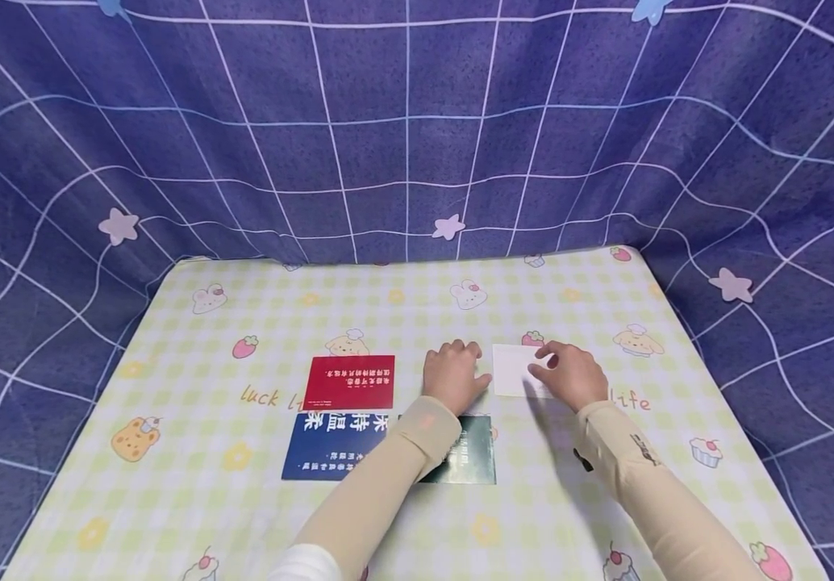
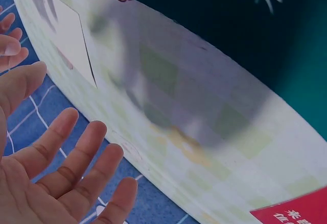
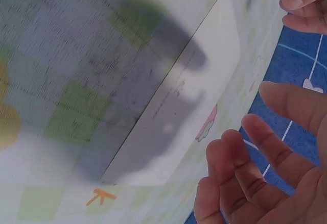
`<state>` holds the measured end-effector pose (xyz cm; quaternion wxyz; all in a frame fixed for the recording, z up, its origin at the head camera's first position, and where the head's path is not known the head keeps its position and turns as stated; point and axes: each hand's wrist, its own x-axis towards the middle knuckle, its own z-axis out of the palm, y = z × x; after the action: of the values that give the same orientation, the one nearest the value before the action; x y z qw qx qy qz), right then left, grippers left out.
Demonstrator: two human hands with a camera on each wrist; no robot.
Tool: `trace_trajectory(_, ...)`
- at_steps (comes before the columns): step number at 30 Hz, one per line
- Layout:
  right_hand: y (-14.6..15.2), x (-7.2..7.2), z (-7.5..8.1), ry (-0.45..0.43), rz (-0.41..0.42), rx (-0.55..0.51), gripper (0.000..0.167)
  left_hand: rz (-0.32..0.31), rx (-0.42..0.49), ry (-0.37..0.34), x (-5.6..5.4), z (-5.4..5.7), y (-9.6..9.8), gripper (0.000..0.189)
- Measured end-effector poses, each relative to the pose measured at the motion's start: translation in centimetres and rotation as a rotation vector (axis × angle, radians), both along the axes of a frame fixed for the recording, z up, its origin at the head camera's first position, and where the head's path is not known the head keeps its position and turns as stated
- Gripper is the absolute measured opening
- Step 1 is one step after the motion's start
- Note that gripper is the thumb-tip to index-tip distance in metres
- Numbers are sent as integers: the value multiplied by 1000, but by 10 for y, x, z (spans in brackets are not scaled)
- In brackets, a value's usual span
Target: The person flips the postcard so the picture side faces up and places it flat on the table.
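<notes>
A white card [image 1: 513, 369] lies on the checked tablecloth, with my right hand [image 1: 575, 378] over its right end. The fingers of that hand are loosely bent, and in the right wrist view nothing sits between them and the thumb; their shadow falls on the card. My left hand [image 1: 453, 379] hovers just left of the white card, fingers relaxed and apart, holding nothing. Below the left wrist lies a dark green card [image 1: 471, 464], partly hidden by the forearm. A red card [image 1: 350, 382] with white writing lies to the left, above a blue card [image 1: 323, 452] that the left sleeve partly covers.
The tablecloth [image 1: 192, 484] has printed animals, fruit and cupcakes. A dark blue curtain [image 1: 359, 161] with white grid lines and stars surrounds the table's back and sides. The red card's lower edge meets the blue card's top edge.
</notes>
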<state>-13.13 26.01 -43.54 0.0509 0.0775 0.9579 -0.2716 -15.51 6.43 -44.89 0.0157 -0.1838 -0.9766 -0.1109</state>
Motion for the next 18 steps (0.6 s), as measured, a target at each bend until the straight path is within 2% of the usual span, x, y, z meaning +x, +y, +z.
trace_trajectory(10, 19, -2, -2, -94, -13, 3, 38, -8, -57, -26, -2, -6, 12, 42)
trace_trajectory(18, 33, -5, -8, -118, 12, -21, 44, -34, -94, -26, -3, -12, 18, 46)
